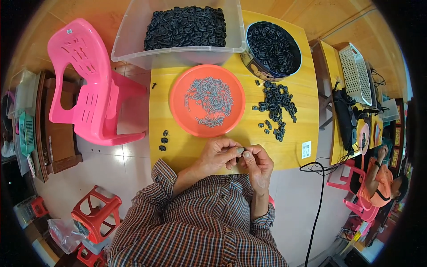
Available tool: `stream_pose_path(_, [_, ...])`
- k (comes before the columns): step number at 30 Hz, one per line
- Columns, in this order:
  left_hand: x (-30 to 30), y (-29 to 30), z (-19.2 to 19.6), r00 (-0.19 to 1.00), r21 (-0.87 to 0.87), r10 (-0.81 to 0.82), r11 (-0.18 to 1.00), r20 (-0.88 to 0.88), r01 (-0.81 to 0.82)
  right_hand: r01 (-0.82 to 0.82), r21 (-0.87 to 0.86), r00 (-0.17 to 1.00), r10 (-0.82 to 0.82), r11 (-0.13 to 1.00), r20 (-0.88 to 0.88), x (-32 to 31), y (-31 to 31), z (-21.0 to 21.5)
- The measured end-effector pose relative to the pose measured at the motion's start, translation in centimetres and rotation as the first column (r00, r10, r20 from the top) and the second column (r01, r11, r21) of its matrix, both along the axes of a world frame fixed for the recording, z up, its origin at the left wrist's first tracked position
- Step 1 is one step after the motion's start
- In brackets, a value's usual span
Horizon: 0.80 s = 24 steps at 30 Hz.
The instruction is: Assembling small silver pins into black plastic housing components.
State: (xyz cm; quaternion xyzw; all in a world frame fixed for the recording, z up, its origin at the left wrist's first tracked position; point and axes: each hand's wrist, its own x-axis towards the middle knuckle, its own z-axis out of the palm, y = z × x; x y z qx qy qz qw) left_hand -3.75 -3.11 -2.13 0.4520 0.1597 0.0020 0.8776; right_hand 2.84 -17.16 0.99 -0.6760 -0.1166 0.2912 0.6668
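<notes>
Yellow table (178, 151), small black part (243, 149) pinched between left hand (219, 153), right hand (257, 163)

smooth yellow wood-look tabletop (293, 147); at 12 o'clock, glossy orange plastic plate (178, 107) of dull grey metal pins (209, 101); clear plastic tub (129, 40); matt black plastic pieces (275, 100); checked cloth sleeve (155, 196).

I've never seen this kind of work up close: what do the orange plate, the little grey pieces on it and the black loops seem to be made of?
The orange plate looks like moulded plastic: an even, flat colour with a smooth rim. The small grey pieces seem to be metal, dull grey and slim, though too small to be sure. The black loops look like matt plastic or rubber; which one I cannot tell.
</notes>
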Motion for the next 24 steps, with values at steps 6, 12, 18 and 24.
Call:
stream_pose_path(6, [-0.3,-0.3,0.5,0.996,0.223,0.079,0.971,0.047,-0.087,0.031,-0.094,0.934,0.005,0.995,0.356,-0.5,0.4,-0.9])
stream_pose_path(12, [-0.1,2.1,0.5,0.887,0.876,0.199,0.172,0.417,-0.450,0.122,-0.095,0.975,-0.101,0.988,0.198,-0.5,0.2,-1.0])
stream_pose_path(18, [-0.2,4.2,1.8,0.965,0.969,0.146,-0.152,0.217,-0.195,0.104,-0.122,0.979,-0.080,0.987,0.185,-0.2,0.0,-1.2])
stream_pose_path(24, [-0.1,4.5,2.0,0.983,0.978,0.085,-0.146,0.166,-0.152,0.106,-0.160,0.980,-0.077,0.981,0.181,0.0,0.1,-1.3])
